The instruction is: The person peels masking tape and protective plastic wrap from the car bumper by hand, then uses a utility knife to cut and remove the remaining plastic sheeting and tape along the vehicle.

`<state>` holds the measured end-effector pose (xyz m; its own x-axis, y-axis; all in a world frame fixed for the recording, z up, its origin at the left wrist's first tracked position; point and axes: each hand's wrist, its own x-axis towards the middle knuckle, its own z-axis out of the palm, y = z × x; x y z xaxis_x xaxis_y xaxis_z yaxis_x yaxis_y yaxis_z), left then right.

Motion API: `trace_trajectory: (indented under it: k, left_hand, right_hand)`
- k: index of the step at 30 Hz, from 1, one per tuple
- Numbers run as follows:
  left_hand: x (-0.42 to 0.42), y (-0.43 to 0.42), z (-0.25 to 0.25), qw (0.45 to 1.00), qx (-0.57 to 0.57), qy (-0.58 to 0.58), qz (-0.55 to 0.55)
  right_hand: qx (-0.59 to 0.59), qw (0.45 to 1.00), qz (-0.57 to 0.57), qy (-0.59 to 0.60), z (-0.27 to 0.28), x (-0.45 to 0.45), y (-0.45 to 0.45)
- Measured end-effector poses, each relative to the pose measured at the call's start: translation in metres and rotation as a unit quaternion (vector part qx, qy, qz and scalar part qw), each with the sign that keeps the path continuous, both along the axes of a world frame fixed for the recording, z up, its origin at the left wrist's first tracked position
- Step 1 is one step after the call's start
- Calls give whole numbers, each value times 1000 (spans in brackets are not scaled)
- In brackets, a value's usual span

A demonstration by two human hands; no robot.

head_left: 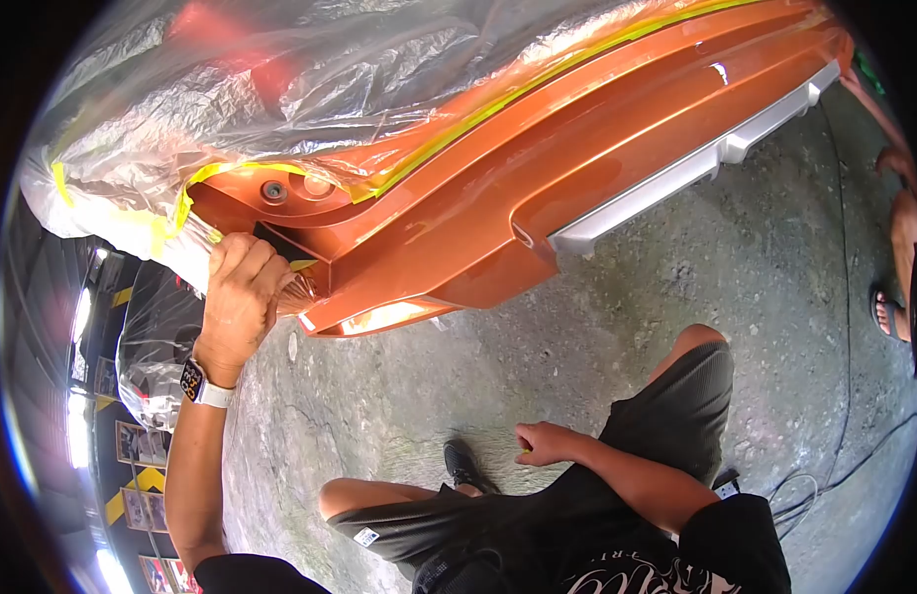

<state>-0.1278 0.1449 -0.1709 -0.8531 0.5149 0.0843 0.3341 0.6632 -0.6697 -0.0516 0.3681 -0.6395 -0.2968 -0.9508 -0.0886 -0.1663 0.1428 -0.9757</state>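
Observation:
My left hand, with a watch on the wrist, is raised to the near corner of an orange car bumper. Its fingers are curled at the edge of the clear plastic masking film; what lies inside them is hidden. Beside those fingers are a dark flap and crinkled film. Yellow masking tape runs along the line between film and bumper. Low in front of my body, over the floor, my right hand is closed, and a small yellow bit shows at its fingers.
A silver trim strip edges the bumper's underside. Cables cross the concrete floor at right. Another person's sandalled foot stands at the right edge. Framed pictures line the left, near another plastic-covered thing.

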Motion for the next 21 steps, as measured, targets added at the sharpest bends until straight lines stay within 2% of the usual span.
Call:
trace_trajectory:
  k: [5,12,21]
  left_hand:
    - [4,-3,10,998,45,-27,-30]
    - [10,4,39,991,123,-57,9]
    - [27,-20,42,997,72,-2,-39]
  right_hand:
    - [7,1000,-4,-4,-2,1,-3]
    - [10,1000,7,-7,0,1,-5]
    - [33,999,16,-9,2,-1,-1]
